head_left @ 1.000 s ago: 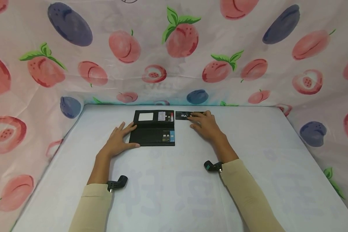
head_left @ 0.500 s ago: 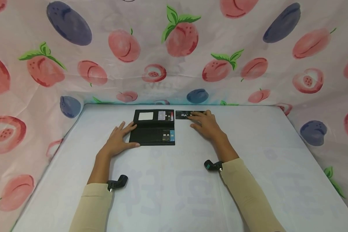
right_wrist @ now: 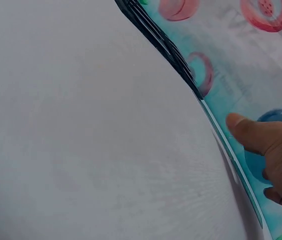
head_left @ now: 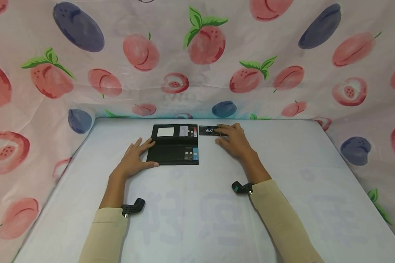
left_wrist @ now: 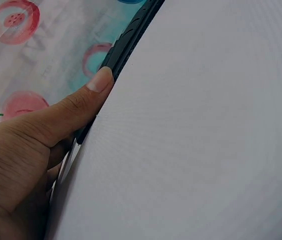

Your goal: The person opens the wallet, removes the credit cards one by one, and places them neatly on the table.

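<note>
An opened black wallet (head_left: pixel 169 156) lies flat on the white-covered table, with several cards in its slots on the right and a white panel at its upper left. My left hand (head_left: pixel 130 160) rests against its left side, thumb on the near left corner and fingers spread toward the upper panel. In the left wrist view the thumb (left_wrist: pixel 76 110) presses the wallet's edge (left_wrist: pixel 131 37). Just right of the wallet is a black card marked "Vip" (head_left: pixel 206 130). My right hand (head_left: pixel 236 141) has its fingertips over the card's right part, hiding that end; the thumb stands apart below.
A fruit-printed cloth (head_left: pixel 197 84) hangs behind the table and along both sides. The white tablecloth (head_left: pixel 191 212) carries faint bluish lettering. Small black cameras are strapped at the left wrist (head_left: pixel 134 207) and right wrist (head_left: pixel 241 188).
The right fingertips have shifted slightly to the right, uncovering a little more of the black card. The wallet and my left hand have stayed in place.
</note>
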`<action>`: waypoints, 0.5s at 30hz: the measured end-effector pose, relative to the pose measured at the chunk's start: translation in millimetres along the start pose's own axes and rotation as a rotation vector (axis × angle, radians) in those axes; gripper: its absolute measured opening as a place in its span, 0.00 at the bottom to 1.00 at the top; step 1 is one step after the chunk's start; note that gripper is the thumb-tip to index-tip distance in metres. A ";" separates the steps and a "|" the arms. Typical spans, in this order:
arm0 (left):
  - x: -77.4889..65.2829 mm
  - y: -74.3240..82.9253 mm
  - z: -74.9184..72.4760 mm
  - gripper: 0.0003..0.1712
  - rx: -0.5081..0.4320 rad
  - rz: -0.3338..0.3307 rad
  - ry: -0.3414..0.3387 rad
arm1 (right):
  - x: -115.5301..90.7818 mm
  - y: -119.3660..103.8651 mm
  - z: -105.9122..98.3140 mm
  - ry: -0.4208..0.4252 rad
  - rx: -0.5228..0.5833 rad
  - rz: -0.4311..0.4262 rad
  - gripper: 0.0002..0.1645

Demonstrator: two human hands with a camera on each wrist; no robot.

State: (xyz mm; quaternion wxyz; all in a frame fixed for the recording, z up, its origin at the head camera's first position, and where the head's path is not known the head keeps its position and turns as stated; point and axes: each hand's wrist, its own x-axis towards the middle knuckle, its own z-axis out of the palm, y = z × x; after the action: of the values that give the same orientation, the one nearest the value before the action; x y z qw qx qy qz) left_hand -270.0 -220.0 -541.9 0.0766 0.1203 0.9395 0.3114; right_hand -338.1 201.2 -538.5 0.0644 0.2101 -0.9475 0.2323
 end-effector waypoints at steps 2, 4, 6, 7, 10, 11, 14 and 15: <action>-0.1 0.3 -0.1 0.58 0.001 0.001 -0.001 | 1.0 -1.7 1.5 0.047 0.047 0.012 0.28; -0.2 0.3 -0.3 0.58 0.002 0.004 -0.003 | 0.9 -5.5 2.7 0.066 0.087 0.026 0.31; -0.2 0.1 -0.6 0.58 0.002 0.011 -0.003 | 0.3 -11.4 3.5 0.063 0.111 0.036 0.34; -0.2 0.1 -0.8 0.58 0.002 0.012 -0.003 | 0.1 -14.6 3.9 0.056 0.120 0.040 0.35; -0.2 0.3 -1.2 0.58 0.002 0.016 -0.002 | 0.6 -22.3 7.6 0.040 0.112 0.035 0.37; -0.2 0.5 -1.3 0.58 0.002 0.014 -0.002 | 1.1 -24.6 9.3 0.037 0.110 0.028 0.37; 0.0 0.7 -1.1 0.58 -0.001 0.008 -0.003 | 2.5 -30.9 14.8 0.025 0.106 0.000 0.36; 0.0 0.7 -1.0 0.58 -0.001 0.006 -0.003 | 2.7 -33.2 16.4 0.020 0.107 -0.010 0.36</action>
State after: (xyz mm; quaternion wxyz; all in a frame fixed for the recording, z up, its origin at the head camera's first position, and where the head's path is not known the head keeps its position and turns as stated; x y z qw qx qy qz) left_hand -270.1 -220.0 -540.7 0.0770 0.1234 0.9389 0.3120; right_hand -326.8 165.8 -538.7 0.0637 0.2156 -0.9320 0.2842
